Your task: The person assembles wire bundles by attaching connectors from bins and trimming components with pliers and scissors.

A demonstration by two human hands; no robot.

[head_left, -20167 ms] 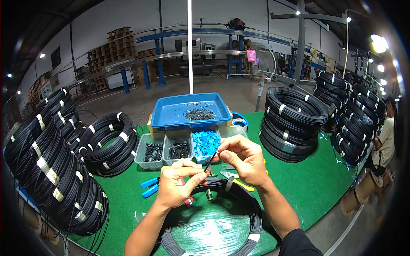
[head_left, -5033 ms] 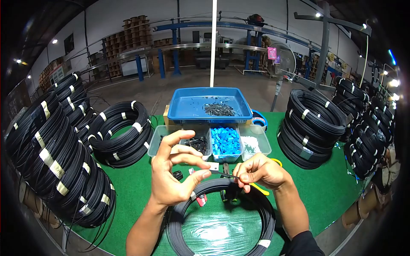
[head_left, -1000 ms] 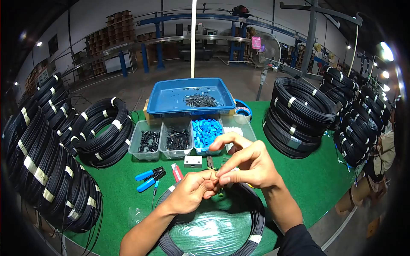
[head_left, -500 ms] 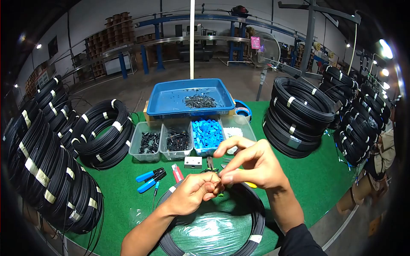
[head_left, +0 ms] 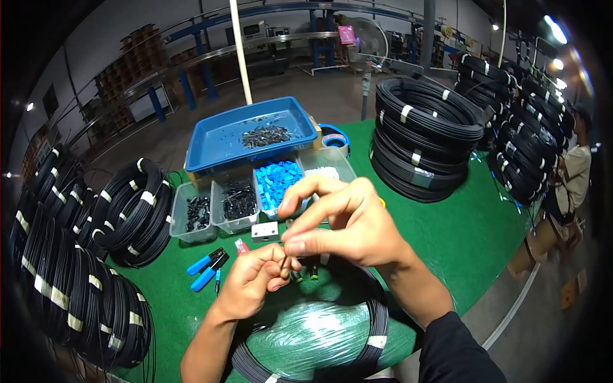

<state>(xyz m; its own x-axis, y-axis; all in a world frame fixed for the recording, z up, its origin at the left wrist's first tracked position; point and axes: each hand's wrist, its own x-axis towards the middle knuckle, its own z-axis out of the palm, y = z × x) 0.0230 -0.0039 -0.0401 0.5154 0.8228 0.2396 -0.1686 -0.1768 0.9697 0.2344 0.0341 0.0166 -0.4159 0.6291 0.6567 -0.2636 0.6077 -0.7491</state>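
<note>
My left hand [head_left: 252,281] is closed, its fingers curled and pinching over the near side of a black cable coil [head_left: 381,316]. Thumb and forefinger of my right hand [head_left: 354,223] pinch together at the left fingertips, while its other fingers arch above. Whatever sits between the fingers is too small and covered to name. Partly hidden behind the hands is a tool with green-and-black handles [head_left: 314,273]. To the left lie a blue-handled stripping tool [head_left: 204,279], a cable end with a blue connector [head_left: 218,277], a red tool [head_left: 241,246] and a grey block [head_left: 265,232].
Clear bins hold black parts [head_left: 198,214], blue connectors [head_left: 278,182] and white pieces [head_left: 322,172]. Behind them stands a blue tray [head_left: 249,155] of dark scraps. Cable coils pile up at left [head_left: 83,300] and right [head_left: 428,166]. Another person [head_left: 576,169] is at far right.
My view has turned right and tilted, so the bench things sit further left. Both hands stay together over the coil, the right hand now covering more of the tools behind.
</note>
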